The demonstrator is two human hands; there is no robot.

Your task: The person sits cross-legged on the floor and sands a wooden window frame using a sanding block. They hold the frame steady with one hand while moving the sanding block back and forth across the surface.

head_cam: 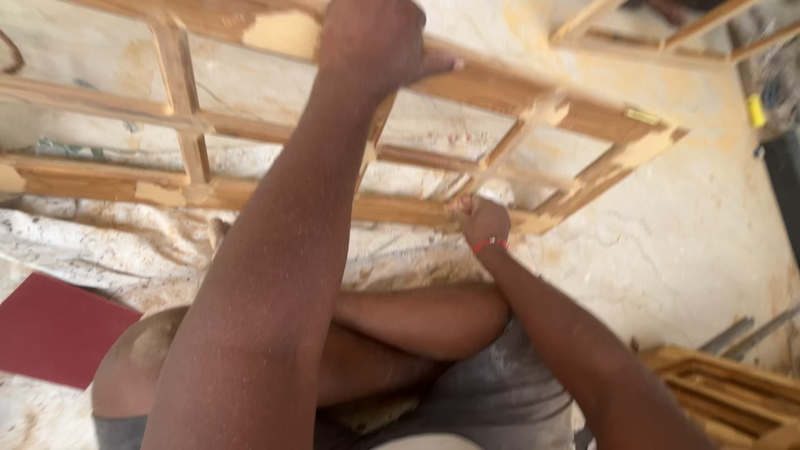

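Dusty pale floor (683,250) — one wooden lattice frame (500,87) leans across it; left hand (375,37) clamped on its top rail; right hand (482,221) closed against its lower rail.

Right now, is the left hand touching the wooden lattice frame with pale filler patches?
Touching. The head view shows the left hand closed over the top rail of the wooden lattice frame, its thumb lying along the wood.

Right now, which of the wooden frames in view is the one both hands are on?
The large gridded frame across the middle: the left hand grips its top rail, the right hand presses its lower rail. The frames at top right and bottom right lie untouched.
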